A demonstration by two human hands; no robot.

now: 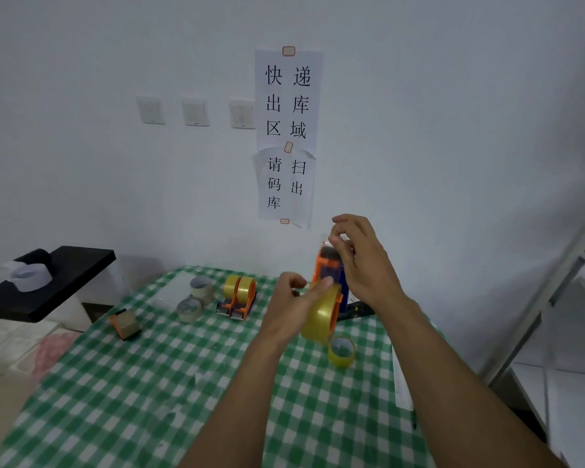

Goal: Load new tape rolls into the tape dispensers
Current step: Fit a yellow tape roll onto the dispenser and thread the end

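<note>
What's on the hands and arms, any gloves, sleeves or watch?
Nothing worn shows. The left hand and right hand have no gloves, rings or watch; the left forearm and right forearm are bare to the frame edge, no sleeve in view.

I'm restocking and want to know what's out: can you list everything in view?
held dispenser: one, orange and blue, yellow roll fitted, in both hands
loaded dispensers: two, orange, yellow rolls, table middle
small dispenser: one, orange, table left
grey rolls: two, table, left of loaded dispensers
loose yellow roll: one, table, near held dispenser
tablecloth: one, green-white check
white roll: one, on black shelf, left
paper signs: two, white, wall
switches: three, white, wall
left hand: grips held dispenser
right hand: pinches at its top
</note>
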